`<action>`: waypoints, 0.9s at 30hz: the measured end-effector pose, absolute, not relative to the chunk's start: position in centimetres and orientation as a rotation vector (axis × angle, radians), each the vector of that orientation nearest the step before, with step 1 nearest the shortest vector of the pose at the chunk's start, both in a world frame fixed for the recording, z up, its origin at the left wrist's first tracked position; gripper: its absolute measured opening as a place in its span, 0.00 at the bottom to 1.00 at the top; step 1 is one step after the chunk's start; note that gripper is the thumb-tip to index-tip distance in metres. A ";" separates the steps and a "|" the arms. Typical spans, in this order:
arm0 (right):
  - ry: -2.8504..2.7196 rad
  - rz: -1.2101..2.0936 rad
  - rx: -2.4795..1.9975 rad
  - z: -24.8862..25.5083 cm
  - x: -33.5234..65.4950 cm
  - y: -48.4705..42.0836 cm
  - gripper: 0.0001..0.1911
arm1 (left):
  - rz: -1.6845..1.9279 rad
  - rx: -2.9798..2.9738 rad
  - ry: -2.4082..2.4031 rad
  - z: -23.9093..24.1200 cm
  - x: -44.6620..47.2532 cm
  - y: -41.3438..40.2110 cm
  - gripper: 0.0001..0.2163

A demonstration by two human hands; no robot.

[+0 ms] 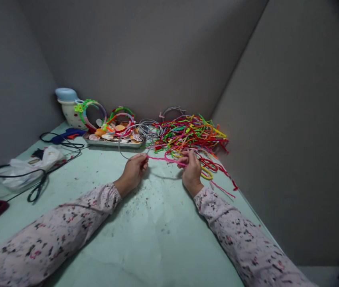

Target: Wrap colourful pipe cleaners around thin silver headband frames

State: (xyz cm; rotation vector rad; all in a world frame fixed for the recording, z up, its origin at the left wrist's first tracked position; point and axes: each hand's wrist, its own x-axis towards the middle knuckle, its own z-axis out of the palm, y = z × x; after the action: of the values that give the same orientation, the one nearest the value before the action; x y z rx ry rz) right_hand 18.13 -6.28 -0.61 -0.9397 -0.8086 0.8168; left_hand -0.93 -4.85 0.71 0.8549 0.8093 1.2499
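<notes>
A bright pink pipe cleaner (pixel 161 159) stretches between my two hands above the table. My left hand (pixel 135 170) pinches its left end, where a thin grey wire (pixel 121 149) also curves in from behind; whether the fingers grip that wire too is hidden. Closed around the other end is my right hand (pixel 191 169), its fingers bent, close to the heap of coloured pipe cleaners (pixel 192 133). Red and yellow bent strands (pixel 207 172) lie just right of this hand. A grey wire coil (pixel 150 128) sits behind the gap between the hands.
Behind my left hand, a metal tray (pixel 114 144) holds shells and wrapped rings (pixel 93 115). A white cup with a blue lid (pixel 67 104) stands at the back left, near a blue tool (pixel 67 135). Black cable (pixel 39 187) and a plastic bag (pixel 32 169) lie left. Walls border the table.
</notes>
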 end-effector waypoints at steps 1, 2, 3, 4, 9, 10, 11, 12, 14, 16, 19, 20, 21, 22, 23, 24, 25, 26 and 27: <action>-0.751 0.858 -0.916 -0.6 18.4 -6.0 0.21 | 1.238 0.847 0.797 0.8 -0.9 -4.9 0.07; -0.686 0.916 -0.892 -0.6 18.6 -5.8 0.20 | 1.210 0.839 0.779 0.8 -0.9 -4.9 0.07; -0.620 0.991 -0.868 -0.5 18.7 -5.6 0.19 | 1.168 0.829 0.756 0.9 -0.9 -5.0 0.06; -0.557 1.067 -0.839 -0.4 18.8 -5.6 0.18 | 1.113 0.819 0.727 0.9 -0.9 -5.1 0.06; -0.473 1.298 -0.652 0.0 18.5 -5.7 0.10 | 0.864 0.866 0.556 0.9 -0.7 -5.8 0.05; -0.490 1.346 -0.621 0.0 18.4 -5.8 0.10 | 0.838 0.884 0.536 0.9 -0.7 -5.9 0.05; -0.507 1.397 -0.596 0.0 18.4 -5.9 0.10 | 0.823 0.896 0.522 0.9 -0.7 -5.9 0.05; -0.515 1.446 -0.579 -0.1 18.5 -5.9 0.12 | 0.816 0.901 0.514 0.8 -0.7 -5.9 0.05; -0.500 1.498 -0.562 -0.1 19.0 -6.0 0.18 | 0.824 0.897 0.505 0.8 -0.8 -5.9 0.04; -0.450 1.471 -0.552 -0.2 19.7 -5.8 0.22 | 0.837 0.886 0.494 0.9 -0.9 -5.9 0.05; -0.440 1.434 -0.559 -0.3 20.4 -5.5 0.23 | 0.844 0.871 0.476 1.0 -1.0 -5.8 0.05; -0.460 1.412 -0.583 -0.4 20.3 -5.4 0.22 | 0.839 0.867 0.476 1.0 -0.9 -5.8 0.05; -0.498 1.390 -0.620 -0.4 20.2 -5.4 0.20 | 0.833 0.865 0.482 0.9 -0.9 -5.8 0.05; -0.563 1.356 -0.652 -0.5 19.8 -5.4 0.17 | 0.828 0.867 0.492 0.8 -0.9 -5.8 0.05; -0.640 1.313 -0.695 -0.5 19.3 -5.6 0.16 | 0.820 0.875 0.505 0.7 -0.9 -5.8 0.05; -0.746 1.289 -0.744 -0.6 18.8 -5.8 0.15 | 0.814 0.886 0.519 0.6 -0.8 -5.8 0.05; -0.867 1.262 -0.793 -0.7 18.2 -6.0 0.15 | 0.813 0.901 0.536 0.5 -0.7 -5.8 0.06; -0.988 1.230 -0.841 -0.7 17.6 -6.4 0.15 | 0.814 0.921 0.552 0.4 -0.6 -5.9 0.06; -1.093 1.183 -0.883 -0.7 17.1 -6.7 0.15 | 0.825 0.942 0.572 0.4 -0.6 -6.0 0.06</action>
State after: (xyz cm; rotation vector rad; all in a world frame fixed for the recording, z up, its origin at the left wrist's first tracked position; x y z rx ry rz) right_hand 17.14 -6.74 -0.68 -0.8834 -1.0925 1.1826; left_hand -0.56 -5.98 0.36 0.9422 0.5723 0.8249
